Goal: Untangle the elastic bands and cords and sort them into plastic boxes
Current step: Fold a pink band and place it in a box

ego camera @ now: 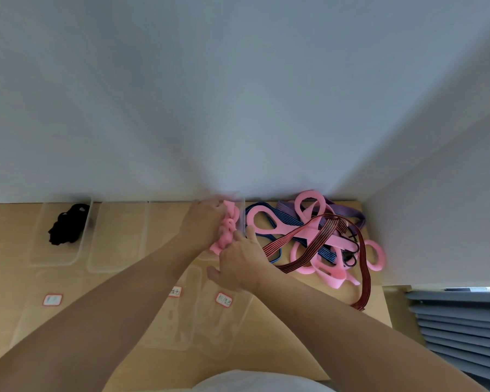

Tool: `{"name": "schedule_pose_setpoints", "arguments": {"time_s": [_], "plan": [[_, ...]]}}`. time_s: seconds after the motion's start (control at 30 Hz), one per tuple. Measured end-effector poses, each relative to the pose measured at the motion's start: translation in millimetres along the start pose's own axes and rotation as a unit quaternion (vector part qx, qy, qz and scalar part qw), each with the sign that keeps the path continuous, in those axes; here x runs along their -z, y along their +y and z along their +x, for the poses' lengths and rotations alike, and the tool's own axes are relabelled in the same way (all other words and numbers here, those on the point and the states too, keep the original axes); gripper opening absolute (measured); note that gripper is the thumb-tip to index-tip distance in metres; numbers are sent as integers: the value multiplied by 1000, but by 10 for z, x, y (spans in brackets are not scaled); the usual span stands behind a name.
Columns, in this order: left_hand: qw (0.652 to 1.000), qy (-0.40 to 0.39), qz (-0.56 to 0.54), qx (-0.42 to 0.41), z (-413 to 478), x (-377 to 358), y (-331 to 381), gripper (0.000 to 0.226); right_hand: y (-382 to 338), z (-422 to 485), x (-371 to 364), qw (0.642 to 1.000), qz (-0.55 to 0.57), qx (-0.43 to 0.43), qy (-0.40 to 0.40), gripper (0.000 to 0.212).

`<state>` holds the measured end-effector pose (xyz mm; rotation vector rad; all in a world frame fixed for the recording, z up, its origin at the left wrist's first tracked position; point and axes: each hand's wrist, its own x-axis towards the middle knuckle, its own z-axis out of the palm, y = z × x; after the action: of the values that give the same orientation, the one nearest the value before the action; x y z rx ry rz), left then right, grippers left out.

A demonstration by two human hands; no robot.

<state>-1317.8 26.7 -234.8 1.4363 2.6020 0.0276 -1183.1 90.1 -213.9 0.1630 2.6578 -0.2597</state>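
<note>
A bunched pink elastic band (227, 230) lies in a clear plastic box (240, 205) at the back of the wooden table. My left hand (203, 222) presses on the band's far end, fingers curled over it. My right hand (238, 258) pinches the band's near end at the box's right wall. To the right sits a tangled pile (317, 239) of pink, blue, purple and red-black striped bands. A black cord bundle (67, 227) fills the far-left clear box (40, 250).
Another clear box (116, 236) stands between the black-cord box and my hands. Clear lids with red-edged labels (224, 299) lie near the front edge. A white wall closes the back and right; grey slats (458, 329) sit beyond the table's right edge.
</note>
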Motion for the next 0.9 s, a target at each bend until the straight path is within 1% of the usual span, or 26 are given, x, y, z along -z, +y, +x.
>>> {"name": "schedule_pose_setpoints", "arguments": {"time_s": [0.07, 0.1, 0.27, 0.33, 0.37, 0.43, 0.5, 0.57, 0.63, 0.7, 0.77, 0.8, 0.9], "plan": [[999, -29, 23, -12, 0, 45, 11, 21, -26, 34, 16, 1000, 2, -5, -21, 66], [999, -30, 37, -17, -11, 44, 24, 23, -39, 47, 15, 1000, 8, -8, -28, 65], [993, -36, 107, 18, -26, -9, 56, 26, -83, 89, 7, 998, 2, -24, -62, 63], [993, -38, 104, 30, -15, 19, 71, 23, -108, 131, 23, 997, -7, -30, -74, 62], [994, -48, 83, 43, -7, 32, 81, 21, -112, 146, 35, 997, -6, -31, -77, 60], [995, -79, -4, 60, -10, 75, 85, 20, -76, 147, 50, 996, -2, -26, -80, 56], [987, -112, -92, 68, 10, 113, 31, 24, 21, 77, 68, 996, -11, -6, -84, 58], [979, -145, -127, 68, 9, 267, -13, 24, 156, -40, 70, 999, 6, 20, -46, 48], [977, -160, -130, 53, 11, 387, -28, 15, 290, -178, 63, 998, 40, 40, 42, 35], [973, -146, -170, 57, -2, 526, -11, 5, 406, -312, 65, 987, 62, 49, 137, 24], [978, -125, -152, 67, 8, 608, 35, 13, 501, -440, 92, 973, 63, 42, 218, 19], [980, -116, -142, 70, 22, 663, 79, 16, 557, -503, 112, 967, 58, 32, 246, 20], [989, -72, -115, 63, 69, 710, 233, 27, 772, -682, 188, 962, 51, -19, 266, 19]]}}
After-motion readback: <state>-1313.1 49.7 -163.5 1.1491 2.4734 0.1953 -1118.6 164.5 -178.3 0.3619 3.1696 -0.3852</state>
